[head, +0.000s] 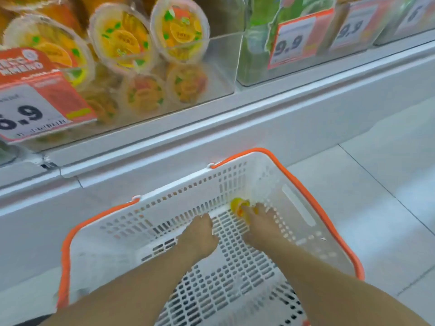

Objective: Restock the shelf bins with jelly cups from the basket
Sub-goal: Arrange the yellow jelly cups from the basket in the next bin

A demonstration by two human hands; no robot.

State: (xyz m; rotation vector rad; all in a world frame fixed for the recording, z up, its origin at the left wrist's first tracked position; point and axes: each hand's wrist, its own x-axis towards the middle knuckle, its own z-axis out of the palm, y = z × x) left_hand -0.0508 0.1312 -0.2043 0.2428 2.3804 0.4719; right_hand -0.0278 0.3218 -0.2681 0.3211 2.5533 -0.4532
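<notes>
A white basket point(235, 175) with orange handles stands on the floor below the shelf. One yellow jelly cup point(237, 204) lies at its far inner corner. My right hand point(261, 225) reaches down onto that cup, fingers curled over its near side. My left hand point(200, 236) is inside the basket beside it, fingers bent down toward the basket floor and holding nothing that I can see. Above, a clear shelf bin point(211, 67) holds several orange-and-yellow jelly cups point(122, 36).
A second clear bin point(259, 74) to the right holds green packs behind a 9.9 price tag point(292, 41). An orange price tag point(35, 97) hangs on the left bin's front. The white shelf ledge point(211, 132) juts out above the basket. Tiled floor point(388, 184) lies to the right.
</notes>
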